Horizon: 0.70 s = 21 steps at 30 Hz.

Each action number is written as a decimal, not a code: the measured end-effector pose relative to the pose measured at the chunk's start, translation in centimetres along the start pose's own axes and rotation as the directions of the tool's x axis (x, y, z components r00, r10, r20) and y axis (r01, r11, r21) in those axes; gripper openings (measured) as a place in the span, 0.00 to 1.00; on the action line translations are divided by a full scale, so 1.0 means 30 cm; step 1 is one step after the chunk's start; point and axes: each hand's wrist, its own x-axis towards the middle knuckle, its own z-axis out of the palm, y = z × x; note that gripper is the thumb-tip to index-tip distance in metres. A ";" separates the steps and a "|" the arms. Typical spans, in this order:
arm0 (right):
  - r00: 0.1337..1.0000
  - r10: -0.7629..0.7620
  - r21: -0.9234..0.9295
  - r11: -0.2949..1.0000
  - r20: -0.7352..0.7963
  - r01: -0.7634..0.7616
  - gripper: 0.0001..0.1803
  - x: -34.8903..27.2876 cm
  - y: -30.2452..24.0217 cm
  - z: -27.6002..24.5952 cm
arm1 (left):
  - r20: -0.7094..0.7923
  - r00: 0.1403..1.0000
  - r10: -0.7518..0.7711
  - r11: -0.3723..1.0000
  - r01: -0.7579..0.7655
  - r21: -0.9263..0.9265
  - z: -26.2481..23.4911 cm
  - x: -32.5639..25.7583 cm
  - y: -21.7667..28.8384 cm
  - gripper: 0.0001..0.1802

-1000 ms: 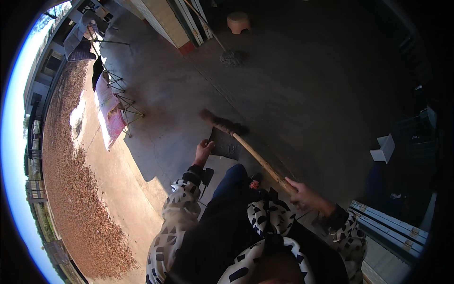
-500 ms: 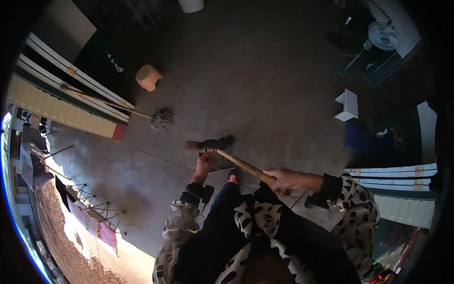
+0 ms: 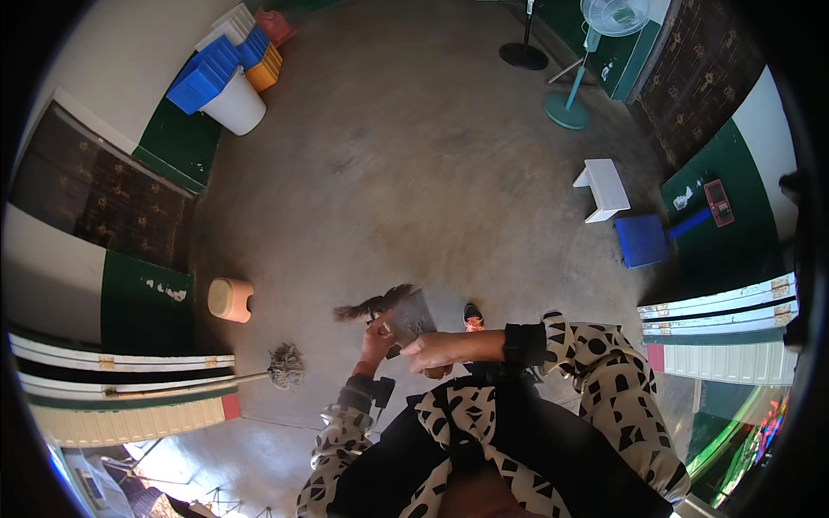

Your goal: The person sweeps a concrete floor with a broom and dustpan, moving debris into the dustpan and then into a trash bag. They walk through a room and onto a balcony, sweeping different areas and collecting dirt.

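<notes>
My right hand is closed around a wooden handle, whose end shows below the fingers. Just beyond, the dark, bristly head of a broom lies slanted. My left hand is beside the broom head with its fingers bent closed. What those fingers grip is hidden, either part of the broom or the edge of the flat grey pan next to them. This pan, apparently a dustpan, sits between the broom head and my right hand. Both hands are close together, in front of my body.
A mop and a pinkish stool are at left. White and coloured bins stand at the far left. On the right are a white stool, a blue platform scale and a standing fan. My shoe is near the pan.
My view has swung toward the left and farther into the room. My right hand has moved left, close to my left hand, and the long wooden handle now appears foreshortened.
</notes>
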 end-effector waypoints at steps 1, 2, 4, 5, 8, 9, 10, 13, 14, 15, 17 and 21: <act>0.999 0.023 -0.057 0.998 -0.033 -0.025 0.31 0.007 -0.034 -0.058 | 0.006 1.000 0.013 0.998 -0.013 0.065 -0.015 0.052 0.018 0.31; 0.987 -0.069 -0.118 0.992 -0.143 0.053 0.31 0.002 -0.059 -0.113 | 0.018 0.995 0.093 0.991 -0.095 0.092 -0.031 0.107 0.038 0.30; 0.993 -0.080 -0.124 0.990 -0.082 0.070 0.32 0.008 -0.116 -0.209 | 0.072 0.996 0.049 0.996 -0.054 0.072 -0.039 0.197 0.074 0.28; 0.995 -0.076 -0.129 0.989 -0.069 0.067 0.33 0.016 -0.149 -0.245 | 0.096 0.995 -0.040 0.995 0.031 0.098 -0.039 0.241 0.088 0.27; 0.998 -0.030 -0.100 0.995 -0.051 0.025 0.32 0.043 -0.261 -0.399 | 0.120 0.993 0.006 1.000 -0.003 -0.019 -0.057 0.414 0.101 0.17; 0.995 -0.041 -0.092 0.995 -0.089 0.032 0.31 0.047 -0.292 -0.446 | 0.094 0.996 0.006 0.988 0.008 -0.152 -0.061 0.475 0.092 0.15; 0.994 -0.025 -0.136 0.991 -0.104 0.011 0.29 0.049 -0.312 -0.462 | 0.002 0.991 0.135 0.981 -0.134 0.143 -0.046 0.506 0.074 0.12; 0.993 -0.122 -0.138 0.983 -0.005 0.120 0.28 0.055 -0.368 -0.572 | -0.100 0.995 0.009 0.943 0.025 0.333 -0.028 0.633 0.005 0.10; 0.987 -0.117 0.046 0.991 -0.114 0.123 0.29 0.041 -0.376 -0.664 | -0.123 0.982 0.142 0.915 -0.083 0.395 -0.016 0.739 -0.015 0.09; 0.988 -0.136 0.074 0.987 -0.074 0.142 0.31 0.037 -0.383 -0.758 | -0.114 0.993 0.033 0.994 -0.021 0.105 -0.002 0.803 -0.031 0.09; 0.935 -0.186 0.218 0.941 -0.302 0.258 0.31 -0.016 -0.323 -0.897 | -0.172 0.984 0.041 0.999 -0.038 0.019 0.023 0.905 -0.045 0.08; 0.701 0.075 0.497 0.758 -0.709 0.422 0.28 -0.159 -0.049 -1.128 | -0.121 0.935 -0.333 0.787 0.205 -0.582 0.002 1.051 0.001 0.05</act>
